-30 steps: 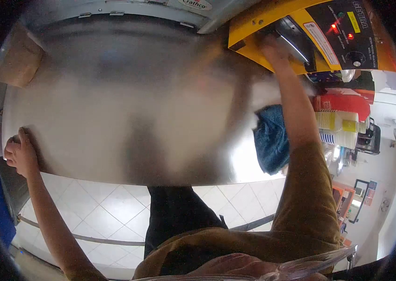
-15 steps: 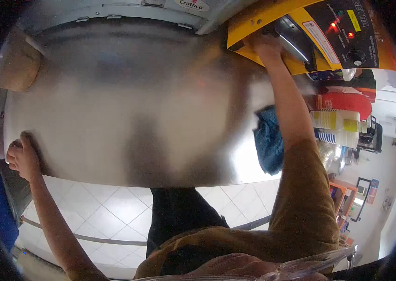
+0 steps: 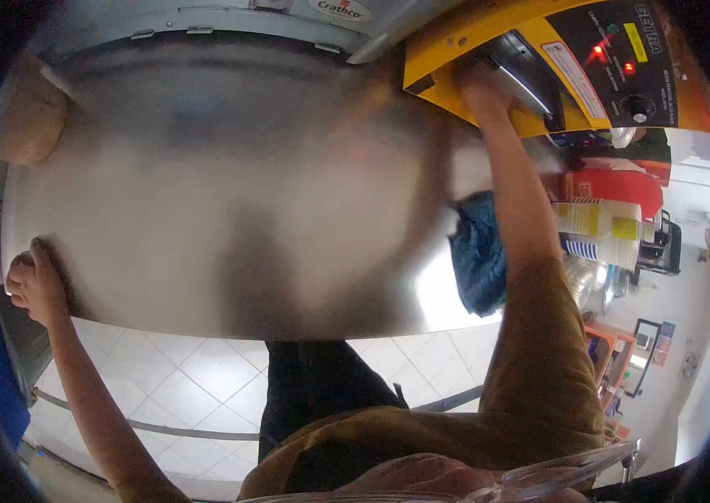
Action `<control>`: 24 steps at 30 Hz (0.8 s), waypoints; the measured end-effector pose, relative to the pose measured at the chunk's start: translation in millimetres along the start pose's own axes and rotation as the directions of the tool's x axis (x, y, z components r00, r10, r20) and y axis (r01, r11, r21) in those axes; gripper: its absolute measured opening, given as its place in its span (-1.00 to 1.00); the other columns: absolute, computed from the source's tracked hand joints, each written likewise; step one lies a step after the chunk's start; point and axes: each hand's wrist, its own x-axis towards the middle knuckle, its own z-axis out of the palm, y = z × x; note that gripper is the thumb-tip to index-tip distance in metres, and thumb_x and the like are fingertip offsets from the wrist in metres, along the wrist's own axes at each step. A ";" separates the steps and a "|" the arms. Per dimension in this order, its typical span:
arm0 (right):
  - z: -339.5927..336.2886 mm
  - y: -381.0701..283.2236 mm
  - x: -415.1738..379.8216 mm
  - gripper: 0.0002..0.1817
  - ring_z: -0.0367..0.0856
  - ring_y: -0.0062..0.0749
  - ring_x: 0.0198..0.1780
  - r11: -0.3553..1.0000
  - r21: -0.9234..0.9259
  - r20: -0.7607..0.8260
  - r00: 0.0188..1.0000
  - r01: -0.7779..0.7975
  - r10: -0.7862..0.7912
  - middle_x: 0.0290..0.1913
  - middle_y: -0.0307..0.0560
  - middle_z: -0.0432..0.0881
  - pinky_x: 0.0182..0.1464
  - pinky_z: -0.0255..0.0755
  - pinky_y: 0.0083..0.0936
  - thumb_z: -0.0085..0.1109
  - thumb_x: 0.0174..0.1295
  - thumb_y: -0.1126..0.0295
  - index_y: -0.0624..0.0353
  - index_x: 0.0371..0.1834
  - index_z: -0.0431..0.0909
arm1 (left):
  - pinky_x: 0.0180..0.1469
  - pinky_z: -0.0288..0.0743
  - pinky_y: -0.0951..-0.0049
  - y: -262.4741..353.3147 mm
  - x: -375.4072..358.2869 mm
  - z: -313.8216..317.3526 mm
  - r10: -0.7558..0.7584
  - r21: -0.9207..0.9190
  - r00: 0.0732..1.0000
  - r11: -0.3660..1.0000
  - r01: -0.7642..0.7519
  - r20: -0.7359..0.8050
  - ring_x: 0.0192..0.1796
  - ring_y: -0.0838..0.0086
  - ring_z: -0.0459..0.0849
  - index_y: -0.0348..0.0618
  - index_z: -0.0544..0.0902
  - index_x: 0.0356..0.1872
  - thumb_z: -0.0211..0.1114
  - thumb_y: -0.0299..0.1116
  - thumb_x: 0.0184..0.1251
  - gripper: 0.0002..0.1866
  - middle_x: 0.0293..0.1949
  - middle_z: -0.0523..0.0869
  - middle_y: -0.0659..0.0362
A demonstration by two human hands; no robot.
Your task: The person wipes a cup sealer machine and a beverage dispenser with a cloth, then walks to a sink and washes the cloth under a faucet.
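My left hand (image 3: 37, 287) rests at the left front edge of the steel counter (image 3: 179, 226), its fingers curled at the rim and the thumb raised; whether it grips the edge is unclear. Far from it, at the upper right, my right hand (image 3: 482, 90) reaches inside the yellow machine (image 3: 447, 50). Its fingers are in shadow there, and anything they hold is hidden. Red lights and a knob show on the machine's black panel (image 3: 615, 63). Beside my right forearm lies a crumpled dark blue cloth (image 3: 479, 256) on the counter.
A brown round container (image 3: 26, 113) stands at the counter's left back. A grey appliance (image 3: 246, 18) lines the back. Stacked cups (image 3: 590, 220) and a red item (image 3: 615, 189) are beyond my right arm. Tiled floor (image 3: 191, 381) shows below the front edge.
The whole view has shifted slightly. Both hands keep nearly the same places, the left at the counter edge and the right inside the yellow machine.
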 end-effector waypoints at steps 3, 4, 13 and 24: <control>-5.7 -53.7 1.2 -0.51 0.45 -0.01 0.08 0.974 -0.228 0.115 0.993 0.009 0.018 0.02 0.13 0.50 0.14 0.28 -0.22 -0.14 0.22 0.03 0.13 0.05 0.45 | 0.16 0.19 -0.08 4.7 -0.9 -7.9 0.019 -0.017 0.998 1.000 -0.018 0.060 0.28 0.01 0.11 -0.13 0.28 0.16 -0.07 0.34 0.10 -0.21 0.22 0.18 -0.05; 7.1 -51.5 0.9 -0.52 0.47 0.00 0.05 0.954 -0.281 0.011 0.994 0.103 -0.104 -0.03 0.16 0.52 0.12 0.30 -0.22 -0.11 0.21 0.04 0.16 0.03 0.45 | 0.15 0.18 -0.10 4.2 -1.9 -9.8 0.028 -0.022 0.996 0.999 -0.026 0.085 0.29 0.01 0.11 -0.14 0.27 0.16 -0.08 0.34 0.11 -0.21 0.22 0.18 -0.06; -97.4 -46.5 -95.9 -0.59 0.53 0.12 -0.19 0.913 0.364 0.400 0.916 -0.184 0.025 -0.27 0.33 0.53 -0.13 0.39 -0.12 0.08 0.12 0.16 0.26 -0.11 0.37 | 0.11 0.20 -0.16 18.8 -12.9 -27.6 0.008 -0.011 0.993 1.000 -0.007 0.120 0.28 0.03 0.11 -0.19 0.26 0.14 -0.11 0.34 0.14 -0.20 0.21 0.18 -0.05; -150.3 -19.4 -206.3 -0.40 0.33 -0.05 0.01 0.920 0.371 0.124 0.988 -0.128 0.087 -0.07 0.04 0.40 0.08 0.21 -0.22 0.28 -0.07 0.23 0.10 0.09 0.34 | 0.03 0.28 -0.13 6.3 2.9 -3.3 0.051 0.039 0.998 0.998 -0.052 0.024 0.20 0.03 0.21 -0.22 0.31 0.08 -0.07 0.32 0.12 -0.23 0.12 0.27 -0.03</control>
